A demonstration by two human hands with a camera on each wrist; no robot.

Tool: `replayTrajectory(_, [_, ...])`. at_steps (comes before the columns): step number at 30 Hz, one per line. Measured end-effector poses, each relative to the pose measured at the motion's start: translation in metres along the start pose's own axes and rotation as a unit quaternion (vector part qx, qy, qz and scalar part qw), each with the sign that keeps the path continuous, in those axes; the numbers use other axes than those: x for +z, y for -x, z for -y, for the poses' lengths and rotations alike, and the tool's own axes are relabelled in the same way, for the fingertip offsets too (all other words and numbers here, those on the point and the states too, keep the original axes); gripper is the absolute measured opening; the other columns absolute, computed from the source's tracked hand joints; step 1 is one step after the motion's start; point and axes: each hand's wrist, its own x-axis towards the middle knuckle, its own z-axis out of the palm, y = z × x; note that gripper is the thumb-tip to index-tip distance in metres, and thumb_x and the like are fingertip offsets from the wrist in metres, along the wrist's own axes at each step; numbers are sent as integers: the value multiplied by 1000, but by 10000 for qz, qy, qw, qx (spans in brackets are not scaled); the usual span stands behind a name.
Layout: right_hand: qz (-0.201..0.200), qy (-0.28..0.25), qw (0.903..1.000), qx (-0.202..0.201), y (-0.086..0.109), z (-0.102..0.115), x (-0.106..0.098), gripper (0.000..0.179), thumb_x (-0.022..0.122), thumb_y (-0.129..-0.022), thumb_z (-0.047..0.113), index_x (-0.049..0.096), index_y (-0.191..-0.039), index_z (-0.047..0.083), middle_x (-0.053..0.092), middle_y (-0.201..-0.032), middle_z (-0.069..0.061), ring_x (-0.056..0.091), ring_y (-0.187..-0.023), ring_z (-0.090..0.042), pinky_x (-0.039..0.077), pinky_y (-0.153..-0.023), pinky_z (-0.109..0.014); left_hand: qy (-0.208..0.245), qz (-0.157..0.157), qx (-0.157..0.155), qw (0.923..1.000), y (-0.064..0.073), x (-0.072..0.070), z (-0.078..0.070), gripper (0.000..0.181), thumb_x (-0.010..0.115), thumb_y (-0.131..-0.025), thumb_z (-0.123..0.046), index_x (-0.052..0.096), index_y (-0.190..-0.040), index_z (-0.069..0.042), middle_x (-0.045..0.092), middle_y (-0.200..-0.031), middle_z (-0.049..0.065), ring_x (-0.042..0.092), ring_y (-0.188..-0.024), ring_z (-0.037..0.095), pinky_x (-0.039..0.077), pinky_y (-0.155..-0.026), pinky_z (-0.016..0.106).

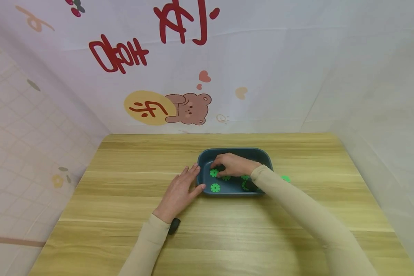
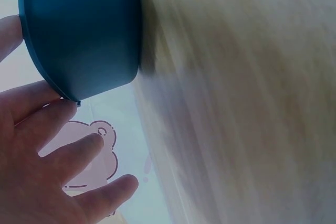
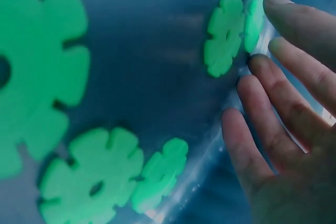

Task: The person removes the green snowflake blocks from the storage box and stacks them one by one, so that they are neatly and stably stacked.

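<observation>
Right hand (image 3: 289, 108) along right side of view, fingers apart and slightly bent, tips near a notched green disc (image 3: 218, 51). Second disc (image 3: 113, 163) lower left, centre hole visible; third disc (image 3: 42, 72) large, blurred, cut off by left edge. Dark blue tray (image 3: 147, 82) beneath. Narrower green shapes (image 3: 254, 24) beside first and second, possibly reflections in the glossy wall.

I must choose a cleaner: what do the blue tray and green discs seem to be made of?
Blue tray: probably satin plastic, from its soft sheen, rounded corners; coated metal is possible. Green discs: likely matte plastic, given uniform colour, clean notches.
</observation>
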Motion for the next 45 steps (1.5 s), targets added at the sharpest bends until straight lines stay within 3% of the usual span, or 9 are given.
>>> replayTrajectory(8, [65, 478, 9988, -113, -5, -1, 4, 43, 76, -86, 26, 66, -125, 11, 59, -113, -2, 55, -102, -13, 47, -93, -30, -6, 39, -72, 10000, 1, 0, -1, 69, 50, -95, -57, 40, -149, -17, 33, -155, 0, 29, -141, 26, 30, -108, 56])
replayTrajectory(17, [30, 475, 9988, -128, -7, 0, 7, 38, 77, -84, 23, 69, -119, 10, 61, -111, -3, 56, -99, -14, 48, -94, -30, 23, 53, -69, 10000, 0, 0, -1, 69, 50, -95, -57, 40, -149, -16, 32, -155, 0, 29, -141, 26, 29, -109, 57])
replayTrajectory(26, [136, 692, 9975, 15, -7, 0, 7, 35, 76, -85, 28, 70, -117, 15, 59, -107, 5, 54, -96, -9, 46, -93, -26, 11, 52, -76, 10000, 0, -1, -2, 69, 50, -95, -58, 40, -149, -16, 33, -154, 0, 30, -141, 27, 30, -108, 57])
replayTrajectory(36, [-20, 507, 9987, -62, -2, 1, 4, 33, 73, -86, 26, 69, -117, 15, 60, -107, 6, 55, -95, -6, 48, -89, -25, 30, 71, -99, 9999, 0, 0, -2, 69, 51, -95, -57, 40, -149, -16, 32, -155, 0, 29, -142, 27, 30, -108, 57])
replayTrajectory(45, [-229, 256, 9994, -29, 7, 10, -11, 33, 73, -87, 26, 69, -118, 17, 58, -109, 9, 56, -96, -5, 49, -87, -24, 48, -1, -90, 9999, 0, 1, -1, 69, 52, -95, -56, 40, -149, -16, 33, -154, 0, 29, -142, 26, 30, -108, 57])
